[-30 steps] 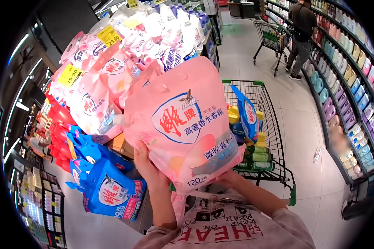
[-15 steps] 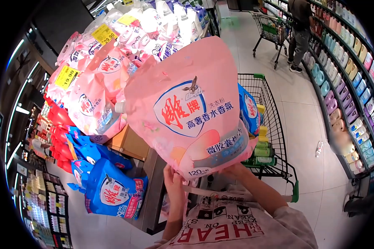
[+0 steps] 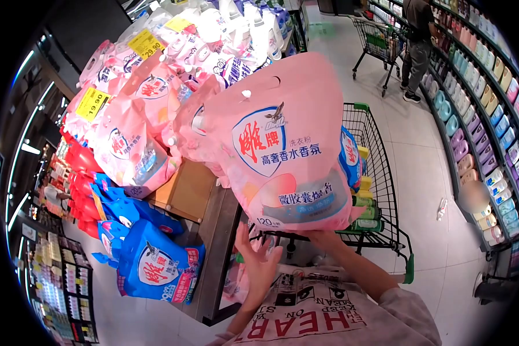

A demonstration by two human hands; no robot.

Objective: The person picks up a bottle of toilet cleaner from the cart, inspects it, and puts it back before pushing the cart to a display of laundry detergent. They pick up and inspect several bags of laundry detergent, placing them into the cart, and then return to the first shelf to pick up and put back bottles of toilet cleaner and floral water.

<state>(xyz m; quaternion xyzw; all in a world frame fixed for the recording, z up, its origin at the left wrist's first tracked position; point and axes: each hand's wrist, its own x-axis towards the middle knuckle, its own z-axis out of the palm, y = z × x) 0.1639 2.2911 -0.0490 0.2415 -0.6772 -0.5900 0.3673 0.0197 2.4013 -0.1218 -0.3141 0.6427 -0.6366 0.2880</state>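
A large pink bag of laundry powder stands upright before me, its printed front facing my view. My right hand is under its bottom edge, holding it from below; most of those fingers are hidden by the bag. Just below the bag's lower left corner, my left hand has its fingers apart and holds nothing. Behind the held bag's left side, another pink bag partly shows on the display.
A shopping cart with a blue bag and green packs stands behind right. Pink bags and a blue bag fill the left display. A person stands by another cart near bottle shelves.
The laundry powder bag has shifted right and turned slightly. My left hand has come away from its bottom edge and spread its fingers; the right hand stays beneath it.
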